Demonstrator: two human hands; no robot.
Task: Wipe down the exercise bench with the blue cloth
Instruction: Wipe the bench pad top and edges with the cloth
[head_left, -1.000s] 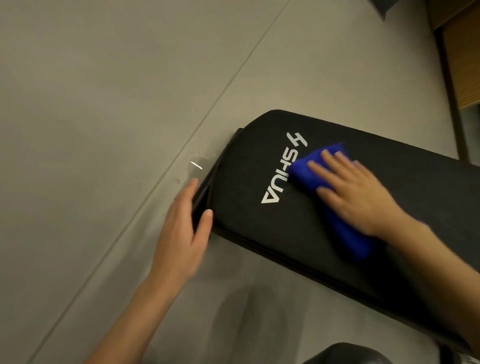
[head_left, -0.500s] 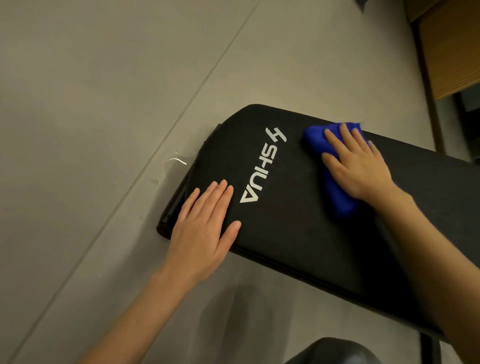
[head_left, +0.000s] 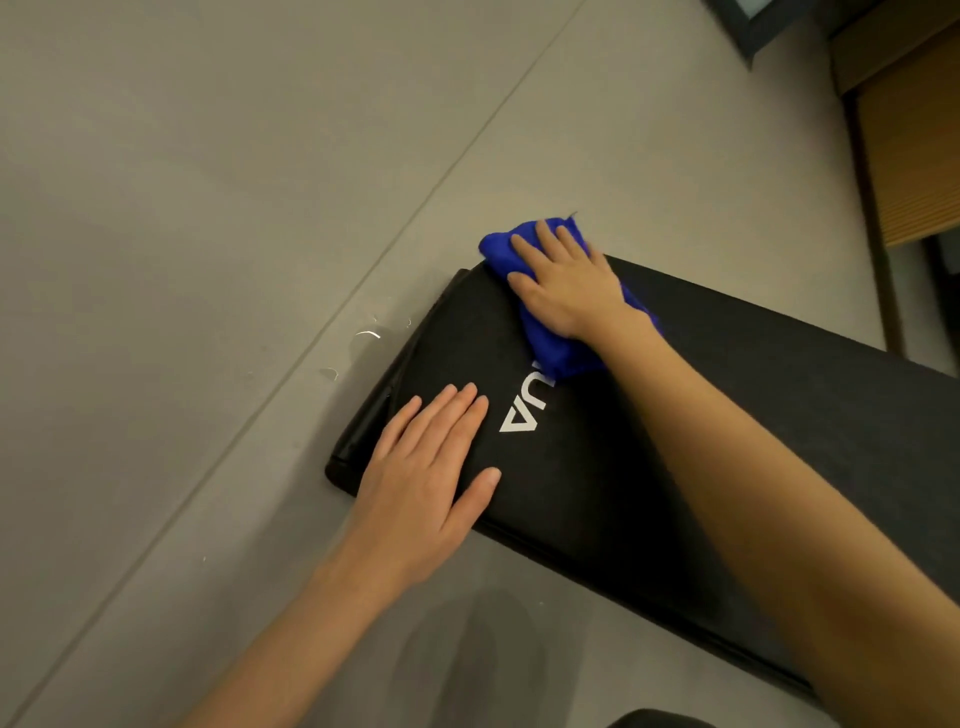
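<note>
Moved since earlier frame: right hand and cloth slid up to the pad's far end corner, covering most of the white logo; left hand stays planted.
Floor: smooth grey tiled floor (head_left: 208, 208), a thin seam running diagonally, small shiny wet marks (head_left: 366, 335) just beside the bench end.
Left hand (head_left: 431, 467): open, fingers together, palm flat on the near corner.
Bench: black padded exercise bench (head_left: 753, 441), white letters (head_left: 524, 410) partly showing.
Cloth: bunched bright blue cloth (head_left: 558, 348), overhanging the far edge.
Right hand (head_left: 566, 286): flat, fingers spread, pressing the cloth down.
</note>
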